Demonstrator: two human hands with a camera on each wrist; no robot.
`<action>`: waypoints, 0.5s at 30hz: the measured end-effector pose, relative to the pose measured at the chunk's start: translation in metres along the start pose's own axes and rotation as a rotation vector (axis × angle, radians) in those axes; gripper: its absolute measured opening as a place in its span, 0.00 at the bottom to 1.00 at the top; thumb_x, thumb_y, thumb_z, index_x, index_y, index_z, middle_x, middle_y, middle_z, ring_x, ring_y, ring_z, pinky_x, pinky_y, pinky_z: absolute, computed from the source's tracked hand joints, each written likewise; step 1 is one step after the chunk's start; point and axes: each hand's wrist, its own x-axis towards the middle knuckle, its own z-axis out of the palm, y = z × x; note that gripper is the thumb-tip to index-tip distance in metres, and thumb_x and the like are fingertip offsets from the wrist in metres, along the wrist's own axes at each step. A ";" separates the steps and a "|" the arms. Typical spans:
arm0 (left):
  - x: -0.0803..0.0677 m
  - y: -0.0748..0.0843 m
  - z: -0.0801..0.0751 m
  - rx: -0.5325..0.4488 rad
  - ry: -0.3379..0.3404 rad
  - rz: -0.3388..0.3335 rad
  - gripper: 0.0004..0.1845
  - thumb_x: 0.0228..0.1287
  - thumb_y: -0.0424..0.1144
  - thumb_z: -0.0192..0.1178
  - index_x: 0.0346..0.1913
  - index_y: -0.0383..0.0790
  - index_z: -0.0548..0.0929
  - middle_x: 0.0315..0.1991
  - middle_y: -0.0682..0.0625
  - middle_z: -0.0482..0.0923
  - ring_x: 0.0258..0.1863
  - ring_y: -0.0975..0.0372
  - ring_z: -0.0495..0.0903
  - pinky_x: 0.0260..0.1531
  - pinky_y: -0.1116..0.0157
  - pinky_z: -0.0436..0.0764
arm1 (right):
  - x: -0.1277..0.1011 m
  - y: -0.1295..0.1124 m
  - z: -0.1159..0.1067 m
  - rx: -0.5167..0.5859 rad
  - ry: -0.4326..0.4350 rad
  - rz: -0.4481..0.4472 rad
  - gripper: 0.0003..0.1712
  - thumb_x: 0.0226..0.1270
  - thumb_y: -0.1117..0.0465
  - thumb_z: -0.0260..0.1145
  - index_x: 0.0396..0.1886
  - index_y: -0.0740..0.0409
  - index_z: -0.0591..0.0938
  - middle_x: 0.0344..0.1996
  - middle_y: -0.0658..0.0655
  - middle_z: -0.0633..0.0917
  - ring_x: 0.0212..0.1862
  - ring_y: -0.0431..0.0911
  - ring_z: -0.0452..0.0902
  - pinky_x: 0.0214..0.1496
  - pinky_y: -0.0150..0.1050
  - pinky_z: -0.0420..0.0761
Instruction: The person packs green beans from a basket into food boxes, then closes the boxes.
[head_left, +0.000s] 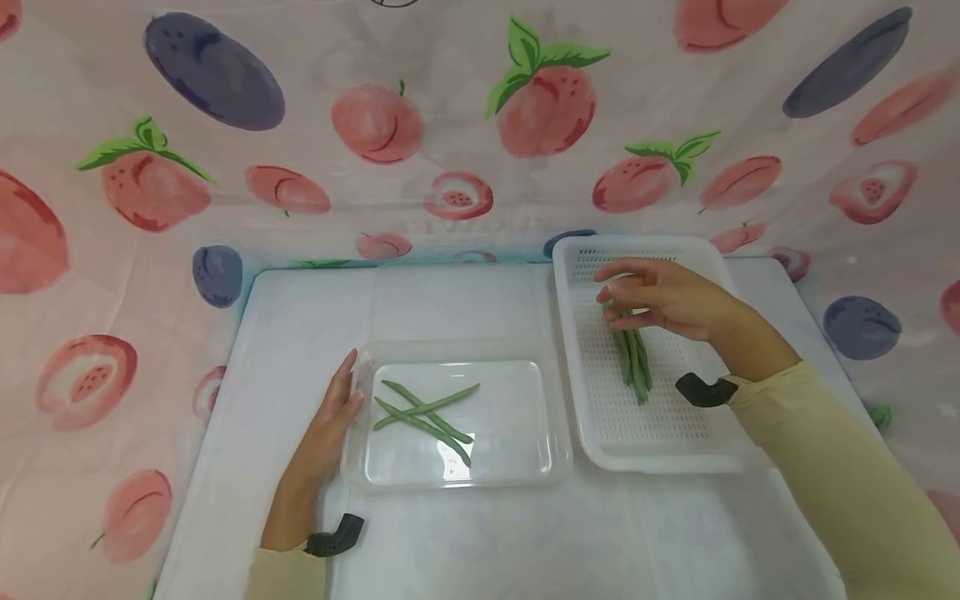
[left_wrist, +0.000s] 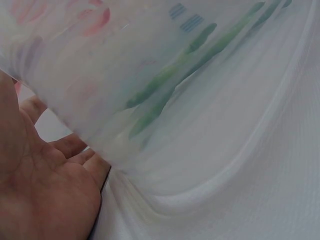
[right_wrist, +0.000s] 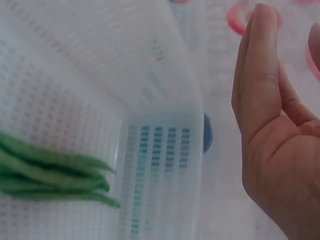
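Nearest the person, the left hand [head_left: 327, 429] lies flat against the left wall of a clear plastic tray [head_left: 540, 471], fingers straight and relaxed, gripping nothing; the left wrist view shows the palm [left_wrist: 40, 190] pressed along the tray's translucent side [left_wrist: 100, 90], with green shapes blurred through the plastic. Inside the clear tray lie three green beans [head_left: 426, 410], crossed over one another near its middle. The tray sits on a white table surface [head_left: 487, 542]. Just to the right and a little farther off stands a white perforated basket [head_left: 600, 450], its left rim near the clear tray's right edge. A small bunch of green beans [head_left: 633, 362] lies lengthwise in the basket. The right hand [head_left: 663, 296] hovers above the far end of that bunch, fingers extended and loosely spread, holding nothing; the right wrist view shows the open palm [right_wrist: 272, 130] apart from the bean tips [right_wrist: 60, 175]. Behind everything hangs a fruit-printed cloth [head_left: 465, 125].
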 end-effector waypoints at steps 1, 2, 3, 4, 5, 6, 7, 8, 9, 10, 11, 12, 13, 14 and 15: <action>0.000 0.000 0.000 0.000 0.000 0.000 0.35 0.82 0.40 0.43 0.82 0.68 0.44 0.85 0.51 0.33 0.83 0.45 0.32 0.68 0.24 0.45 | 0.000 0.003 -0.005 0.002 -0.002 -0.004 0.16 0.79 0.61 0.58 0.63 0.55 0.74 0.47 0.53 0.85 0.46 0.47 0.85 0.55 0.42 0.87; 0.000 0.000 0.000 0.000 0.000 0.000 0.35 0.82 0.40 0.43 0.82 0.68 0.44 0.85 0.51 0.33 0.83 0.44 0.33 0.68 0.24 0.45 | -0.001 0.006 -0.009 0.006 -0.002 -0.005 0.16 0.80 0.62 0.58 0.63 0.55 0.74 0.47 0.53 0.85 0.46 0.47 0.85 0.55 0.41 0.87; -0.001 0.000 0.000 -0.002 -0.001 -0.002 0.35 0.82 0.40 0.43 0.82 0.68 0.44 0.85 0.51 0.33 0.83 0.44 0.33 0.68 0.24 0.46 | -0.001 0.009 -0.013 0.015 -0.002 -0.004 0.15 0.80 0.62 0.58 0.62 0.54 0.75 0.46 0.53 0.85 0.47 0.47 0.85 0.55 0.41 0.87; -0.001 0.000 0.000 -0.002 -0.001 -0.004 0.35 0.82 0.40 0.42 0.82 0.69 0.44 0.85 0.51 0.33 0.83 0.44 0.33 0.68 0.24 0.47 | -0.001 0.013 -0.018 0.035 -0.002 -0.003 0.15 0.80 0.62 0.57 0.62 0.55 0.74 0.47 0.53 0.85 0.47 0.47 0.85 0.55 0.40 0.86; -0.001 0.000 0.000 -0.002 -0.001 -0.007 0.35 0.82 0.41 0.42 0.82 0.69 0.44 0.85 0.51 0.33 0.83 0.44 0.34 0.68 0.24 0.47 | -0.002 0.016 -0.022 0.053 -0.002 -0.001 0.15 0.80 0.63 0.57 0.62 0.55 0.75 0.47 0.53 0.85 0.47 0.47 0.86 0.55 0.40 0.86; -0.001 0.000 0.000 0.000 0.001 -0.009 0.35 0.82 0.41 0.43 0.82 0.69 0.44 0.85 0.51 0.33 0.83 0.44 0.34 0.68 0.25 0.47 | -0.002 0.020 -0.026 0.070 -0.001 0.001 0.14 0.80 0.63 0.56 0.61 0.55 0.75 0.47 0.54 0.85 0.47 0.47 0.86 0.55 0.40 0.86; -0.001 0.000 0.000 0.004 0.003 -0.013 0.35 0.82 0.41 0.43 0.82 0.69 0.44 0.85 0.51 0.33 0.83 0.44 0.33 0.68 0.25 0.47 | -0.002 0.024 -0.030 0.084 0.003 0.002 0.14 0.80 0.64 0.56 0.61 0.55 0.75 0.47 0.53 0.86 0.47 0.46 0.86 0.55 0.40 0.86; -0.001 0.000 0.000 0.009 0.004 -0.016 0.35 0.82 0.41 0.43 0.82 0.69 0.44 0.85 0.51 0.33 0.83 0.43 0.34 0.68 0.25 0.48 | -0.003 0.027 -0.034 0.099 0.005 0.004 0.14 0.81 0.64 0.55 0.61 0.56 0.75 0.47 0.53 0.86 0.47 0.46 0.86 0.55 0.39 0.86; -0.001 0.000 0.000 0.013 0.005 -0.017 0.35 0.82 0.42 0.43 0.82 0.69 0.44 0.85 0.51 0.33 0.83 0.43 0.33 0.67 0.25 0.48 | -0.003 0.031 -0.037 0.114 0.006 0.003 0.14 0.81 0.65 0.55 0.61 0.57 0.74 0.48 0.54 0.86 0.48 0.46 0.86 0.55 0.40 0.86; -0.001 0.000 0.001 0.018 0.007 -0.018 0.35 0.82 0.42 0.43 0.82 0.69 0.44 0.85 0.51 0.33 0.83 0.43 0.33 0.67 0.25 0.49 | -0.003 0.034 -0.040 0.122 0.012 0.005 0.14 0.81 0.65 0.55 0.61 0.58 0.74 0.48 0.54 0.86 0.48 0.46 0.87 0.55 0.39 0.86; -0.001 0.000 0.001 0.020 0.007 -0.018 0.35 0.82 0.42 0.43 0.82 0.69 0.44 0.85 0.50 0.33 0.83 0.43 0.33 0.67 0.25 0.49 | -0.004 0.037 -0.043 0.123 0.016 0.006 0.14 0.81 0.65 0.55 0.62 0.59 0.74 0.48 0.54 0.86 0.48 0.46 0.87 0.55 0.39 0.86; -0.001 0.000 0.001 0.023 0.007 -0.017 0.35 0.82 0.42 0.43 0.82 0.69 0.44 0.85 0.51 0.33 0.83 0.43 0.33 0.67 0.25 0.49 | -0.004 0.040 -0.045 0.123 0.026 0.010 0.15 0.81 0.64 0.55 0.62 0.60 0.73 0.48 0.55 0.86 0.48 0.46 0.87 0.55 0.39 0.86; -0.002 0.000 0.001 0.022 0.007 -0.016 0.35 0.82 0.42 0.43 0.82 0.70 0.44 0.85 0.51 0.33 0.83 0.43 0.33 0.67 0.25 0.49 | -0.004 0.043 -0.048 0.122 0.035 0.017 0.15 0.80 0.64 0.56 0.62 0.61 0.73 0.48 0.55 0.85 0.48 0.46 0.87 0.55 0.39 0.86; -0.002 0.001 0.000 0.022 0.006 -0.015 0.35 0.82 0.42 0.43 0.82 0.70 0.44 0.85 0.51 0.33 0.83 0.43 0.34 0.67 0.24 0.49 | -0.004 0.046 -0.050 0.119 0.045 0.025 0.16 0.80 0.64 0.57 0.62 0.61 0.73 0.48 0.55 0.86 0.48 0.45 0.87 0.55 0.38 0.86; -0.002 0.001 0.001 0.021 0.006 -0.014 0.35 0.82 0.42 0.43 0.82 0.70 0.44 0.85 0.51 0.33 0.83 0.43 0.34 0.67 0.24 0.49 | -0.004 0.049 -0.051 0.119 0.053 0.035 0.16 0.80 0.63 0.57 0.62 0.61 0.73 0.47 0.54 0.86 0.48 0.45 0.87 0.54 0.38 0.86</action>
